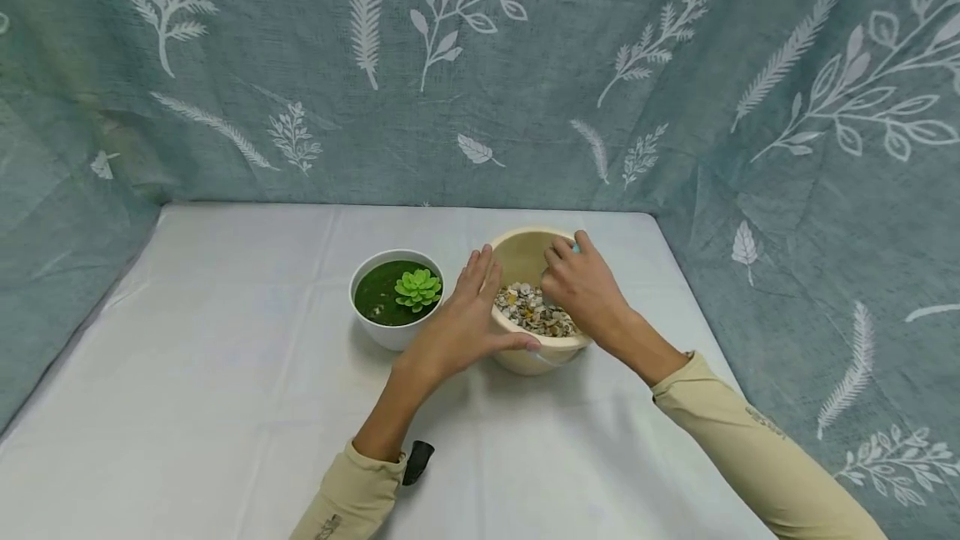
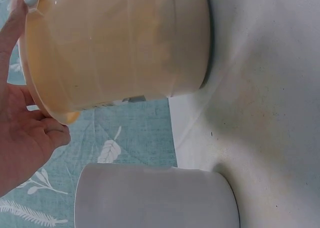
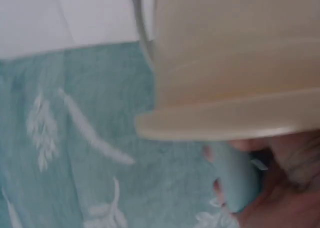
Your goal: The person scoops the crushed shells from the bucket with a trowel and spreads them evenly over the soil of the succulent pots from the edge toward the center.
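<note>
A cream bucket [image 1: 532, 361] stands on the white-covered table, holding a layer of mixed pebbles or shell-like pieces [image 1: 525, 307]. My right hand [image 1: 585, 286] grips a tool by its light blue handle [image 3: 232, 175] inside the bucket's mouth; its working end is hidden by the hand and the bucket. Along the bucket's left rim rests my left hand [image 1: 461, 323], fingers straight and together, thumb stretched across the near side. Close by that hand sits a white pot [image 1: 367, 319] with a green surface and a small bright green succulent [image 1: 417, 288].
The white cloth [image 1: 187, 373] covers the table, whose far edge meets a teal curtain [image 1: 300, 48] with white leaf prints. More curtain hangs along both sides. A small black object [image 1: 417, 462] shows beside the left sleeve. A thin bail [image 3: 142, 28] runs down the bucket's side.
</note>
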Motion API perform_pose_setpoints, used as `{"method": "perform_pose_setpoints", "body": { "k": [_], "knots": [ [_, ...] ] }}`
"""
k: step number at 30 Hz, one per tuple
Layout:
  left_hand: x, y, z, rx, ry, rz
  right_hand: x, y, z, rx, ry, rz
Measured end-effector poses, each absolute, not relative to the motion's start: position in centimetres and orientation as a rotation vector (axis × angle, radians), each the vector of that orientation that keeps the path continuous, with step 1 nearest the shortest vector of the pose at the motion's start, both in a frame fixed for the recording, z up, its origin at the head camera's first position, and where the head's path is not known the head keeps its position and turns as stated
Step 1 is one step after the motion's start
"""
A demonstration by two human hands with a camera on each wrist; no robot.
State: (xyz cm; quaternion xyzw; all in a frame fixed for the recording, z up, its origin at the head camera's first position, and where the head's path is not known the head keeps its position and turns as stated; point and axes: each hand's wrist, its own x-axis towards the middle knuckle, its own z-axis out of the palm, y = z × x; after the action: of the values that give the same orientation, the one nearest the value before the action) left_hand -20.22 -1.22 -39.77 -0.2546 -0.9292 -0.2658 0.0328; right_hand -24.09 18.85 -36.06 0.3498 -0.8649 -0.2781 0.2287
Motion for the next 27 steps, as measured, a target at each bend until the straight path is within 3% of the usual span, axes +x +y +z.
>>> {"method": "perform_pose_setpoints", "body": {
  "k": [7,27],
  "knots": [
    [-20.2,-1.0,-39.8,-0.775,-2.869,-0.812,-24.9,20.2,-36.6,0.888,-2.494,-0.881],
    [-20.1,-1.1,-40.1,-0.763,-2.849,-0.857,-25.0,21.4,-37.2,0.809,-2.779,-0.189]
  ]
}}
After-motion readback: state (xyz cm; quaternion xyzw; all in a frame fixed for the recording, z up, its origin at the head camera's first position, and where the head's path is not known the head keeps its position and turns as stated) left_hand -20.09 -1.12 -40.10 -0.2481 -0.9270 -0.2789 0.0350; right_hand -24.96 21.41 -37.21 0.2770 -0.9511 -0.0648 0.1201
